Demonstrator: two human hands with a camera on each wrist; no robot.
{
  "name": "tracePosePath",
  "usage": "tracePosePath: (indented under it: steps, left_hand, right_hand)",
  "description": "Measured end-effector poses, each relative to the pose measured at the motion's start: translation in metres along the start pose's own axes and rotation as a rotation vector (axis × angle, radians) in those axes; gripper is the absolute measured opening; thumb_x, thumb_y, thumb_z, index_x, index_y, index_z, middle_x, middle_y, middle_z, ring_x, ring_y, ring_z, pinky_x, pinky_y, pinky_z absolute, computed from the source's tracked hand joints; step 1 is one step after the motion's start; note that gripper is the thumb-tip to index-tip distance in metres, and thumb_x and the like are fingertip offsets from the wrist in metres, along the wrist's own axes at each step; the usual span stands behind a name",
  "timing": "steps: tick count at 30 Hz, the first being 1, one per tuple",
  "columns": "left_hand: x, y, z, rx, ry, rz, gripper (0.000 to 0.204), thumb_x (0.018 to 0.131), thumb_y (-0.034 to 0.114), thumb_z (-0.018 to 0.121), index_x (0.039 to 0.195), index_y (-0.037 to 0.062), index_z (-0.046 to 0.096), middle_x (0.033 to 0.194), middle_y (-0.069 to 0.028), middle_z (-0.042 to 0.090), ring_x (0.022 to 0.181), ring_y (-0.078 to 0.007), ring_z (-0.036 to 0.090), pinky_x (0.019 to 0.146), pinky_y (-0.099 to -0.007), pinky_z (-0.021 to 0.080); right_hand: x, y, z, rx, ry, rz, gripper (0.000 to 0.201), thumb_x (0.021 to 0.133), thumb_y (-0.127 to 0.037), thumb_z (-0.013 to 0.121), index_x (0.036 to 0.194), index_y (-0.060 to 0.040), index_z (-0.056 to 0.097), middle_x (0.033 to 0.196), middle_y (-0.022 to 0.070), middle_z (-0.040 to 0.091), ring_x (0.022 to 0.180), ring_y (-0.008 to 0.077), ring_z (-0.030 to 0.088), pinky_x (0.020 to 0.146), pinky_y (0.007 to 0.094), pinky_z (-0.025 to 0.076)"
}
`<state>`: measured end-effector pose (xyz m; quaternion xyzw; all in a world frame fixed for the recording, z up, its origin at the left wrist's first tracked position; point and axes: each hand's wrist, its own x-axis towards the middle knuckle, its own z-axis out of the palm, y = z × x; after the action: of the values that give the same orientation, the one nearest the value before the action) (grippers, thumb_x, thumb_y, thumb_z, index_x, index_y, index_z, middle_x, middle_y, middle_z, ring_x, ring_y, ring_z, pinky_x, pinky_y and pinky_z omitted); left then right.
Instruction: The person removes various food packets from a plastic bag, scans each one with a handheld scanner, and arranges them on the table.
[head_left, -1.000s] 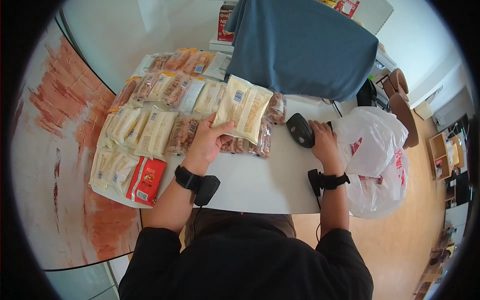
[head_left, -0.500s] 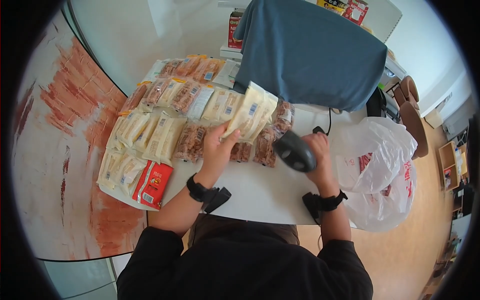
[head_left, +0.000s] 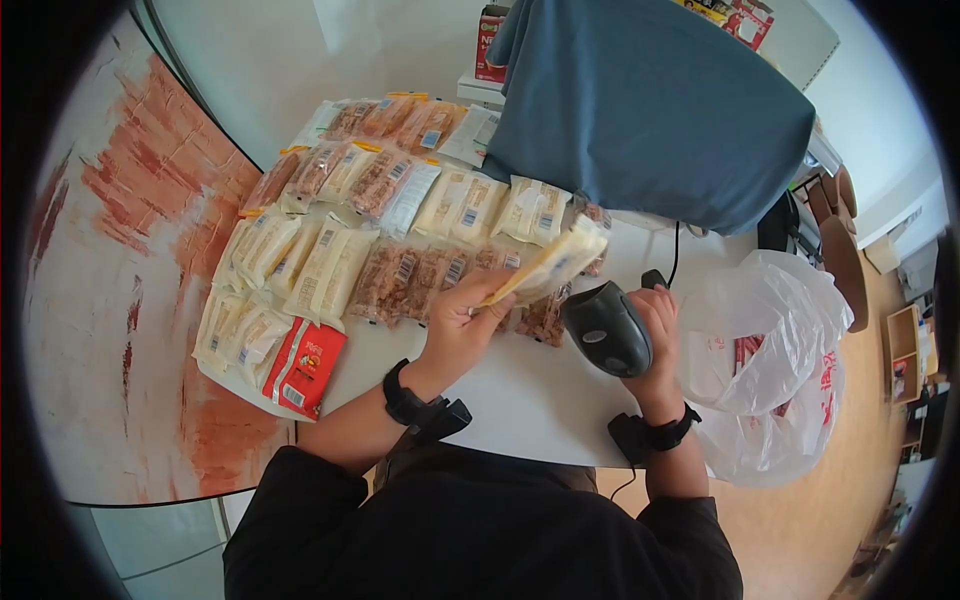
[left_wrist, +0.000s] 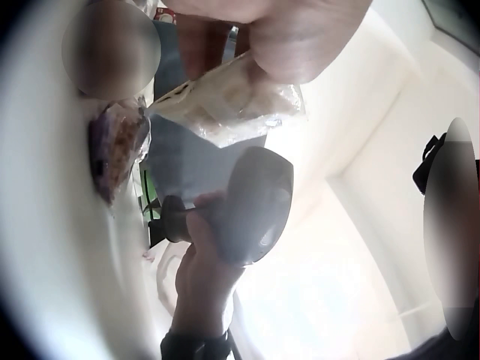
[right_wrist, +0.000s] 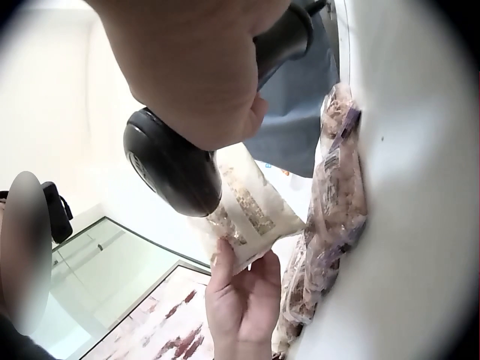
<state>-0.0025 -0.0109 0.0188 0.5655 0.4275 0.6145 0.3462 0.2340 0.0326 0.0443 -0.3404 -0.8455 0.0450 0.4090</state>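
The cream packet (head_left: 558,262) is hanging tilted above the white table (head_left: 530,405), near the middle of the head view, with its broad face turning partly edge-on to the head camera. The left hand (head_left: 460,328), at its 8 o'clock, is pinching its near end between thumb and fingers, the grip closing down to the packet's thin edge. The right hand (head_left: 655,345) is wrapping its fingers round the handle of the black scanner (head_left: 607,330), the grip closing firmly about it; the scanner's wide head is sitting near the packet, at its 5 o'clock.

Beneath and beside the held packet, brown packets (head_left: 388,283) are lying in a row towards 9 o'clock, and pale packets (head_left: 465,207) are lying towards 10 o'clock. A red packet (head_left: 305,368) is resting at 8 o'clock, beyond the left hand, by the table's edge. The blue cloth (head_left: 650,120) is draping at 1 o'clock, and a white plastic bag (head_left: 765,415) is slumping at 4 o'clock, beyond the right hand.
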Motion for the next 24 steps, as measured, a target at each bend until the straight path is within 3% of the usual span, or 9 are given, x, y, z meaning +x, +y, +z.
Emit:
tracePosePath:
  steps: [5,8,14,24]
  left_hand:
    - [0.0026,-0.0054,0.0004,0.020,-0.032,0.092,0.023,0.085,0.001,0.059,0.108,-0.0018,0.062,0.099,-0.0096,0.063,0.085,-0.0127,0.056,0.074,-0.0239,0.043]
    - [0.0022,-0.0027,-0.0003,-0.017,-0.001,-0.006,0.024,0.085,0.000,0.059,0.108,-0.0019,0.062,0.099,-0.0106,0.063,0.086,-0.0137,0.057,0.075,-0.0236,0.044]
    - [0.0033,-0.0035,-0.0007,0.024,0.002,0.062,0.024,0.085,0.000,0.059,0.108,-0.0022,0.062,0.100,-0.0110,0.063,0.086,-0.0139,0.057,0.074,-0.0238,0.044]
    - [0.0035,-0.0014,-0.0006,0.007,-0.010,0.014,0.022,0.086,0.003,0.058,0.108,-0.0008,0.063,0.105,-0.0099,0.064,0.091,-0.0133,0.056,0.078,-0.0248,0.043]
  right_hand:
    - [0.0020,-0.0048,0.0006,0.011,-0.008,0.004,0.032,0.063,-0.005,0.067,0.094,-0.0042,0.057,0.087,0.0089,0.057,0.088,0.0266,0.055,0.094,0.0434,0.034]
    - [0.0014,-0.0039,0.0017,0.009,0.005,0.011,0.033,0.063,-0.005,0.067,0.094,-0.0042,0.057,0.087,0.0089,0.057,0.088,0.0266,0.056,0.095,0.0435,0.034]
    - [-0.0004,-0.0013,0.0044,-0.010,-0.003,0.009,0.035,0.062,-0.005,0.068,0.095,-0.0042,0.057,0.088,0.0085,0.057,0.089,0.0262,0.055,0.095,0.0434,0.034]
    - [-0.0005,0.0013,0.0049,-0.005,0.005,0.002,0.038,0.061,-0.005,0.070,0.096,-0.0037,0.057,0.088,0.0089,0.057,0.089,0.0267,0.056,0.094,0.0435,0.035]
